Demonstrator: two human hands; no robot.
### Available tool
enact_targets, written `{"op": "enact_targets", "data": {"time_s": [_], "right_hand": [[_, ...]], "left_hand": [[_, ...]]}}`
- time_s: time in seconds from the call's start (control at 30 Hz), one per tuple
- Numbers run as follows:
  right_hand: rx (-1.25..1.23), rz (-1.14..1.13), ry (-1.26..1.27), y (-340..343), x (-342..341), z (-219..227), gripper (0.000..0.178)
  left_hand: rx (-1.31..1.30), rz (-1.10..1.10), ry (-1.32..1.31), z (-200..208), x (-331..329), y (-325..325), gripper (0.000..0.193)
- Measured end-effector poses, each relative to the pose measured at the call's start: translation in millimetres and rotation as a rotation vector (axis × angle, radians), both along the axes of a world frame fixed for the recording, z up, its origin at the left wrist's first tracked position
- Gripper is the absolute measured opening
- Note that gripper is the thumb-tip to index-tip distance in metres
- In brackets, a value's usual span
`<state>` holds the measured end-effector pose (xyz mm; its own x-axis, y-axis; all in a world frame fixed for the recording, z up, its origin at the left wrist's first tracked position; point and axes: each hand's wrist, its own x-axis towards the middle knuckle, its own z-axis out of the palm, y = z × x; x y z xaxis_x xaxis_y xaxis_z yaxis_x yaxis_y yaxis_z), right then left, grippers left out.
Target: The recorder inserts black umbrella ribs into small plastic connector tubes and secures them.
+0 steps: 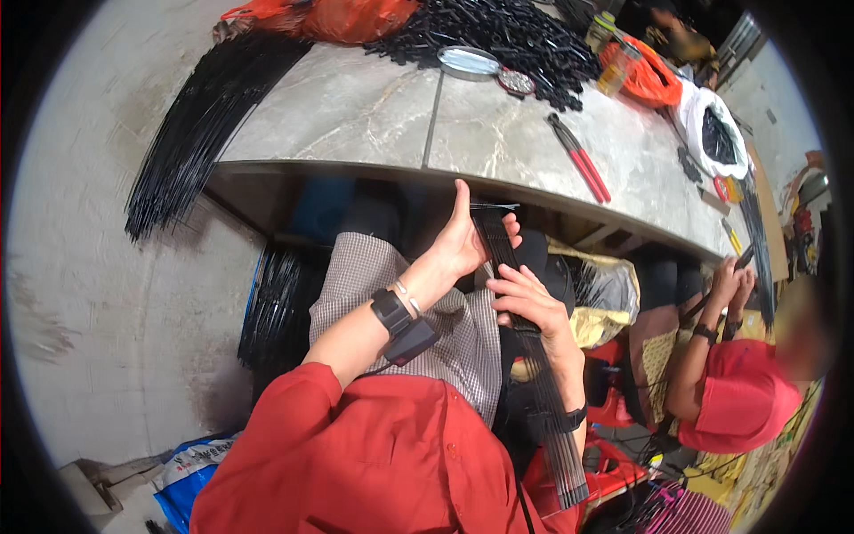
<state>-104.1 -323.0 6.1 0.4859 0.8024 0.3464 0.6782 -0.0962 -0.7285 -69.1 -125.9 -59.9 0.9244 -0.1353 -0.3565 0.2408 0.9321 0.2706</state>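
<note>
Head view: two hands, left hand (463, 240) and right hand (525, 298), clasp one rod bundle (534, 356).

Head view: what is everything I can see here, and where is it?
rod bundle: one, black, held over the lap in both hands
table: one, grey marble, ahead
loose rods: many, black, hanging off the table's left end
small black parts: a heap, table's far side
pliers: one, red handles, on the table
round tin: one, silver, by the heap
orange bags: two, far edge of the table
white bag: one, table's right
co-worker: one, red top, at right
left hand: one, thumb up, on the bundle's top
right hand: one, fingers around the bundle
</note>
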Motion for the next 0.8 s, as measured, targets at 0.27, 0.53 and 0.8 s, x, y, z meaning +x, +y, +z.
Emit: {"op": "enact_targets", "data": {"time_s": [0.27, 0.53, 0.8], "right_hand": [[0.251, -0.036, 0.19, -52.5, -45.8, -22.8, 0.023], [0.702, 0.237, 0.344, -10.9, -45.0, -8.0, 0.031], [0.54, 0.271, 1.063, 90.6, -75.6, 14.0, 0.048]], "left_hand": [[-0.212, -0.065, 0.145, 15.2, -27.3, -45.7, 0.07], [-0.193, 0.295, -0.129, 71.3, -71.5, -4.5, 0.038], [0.285, 0.816, -0.691, 180.2, -121.1, 114.4, 0.038]]}}
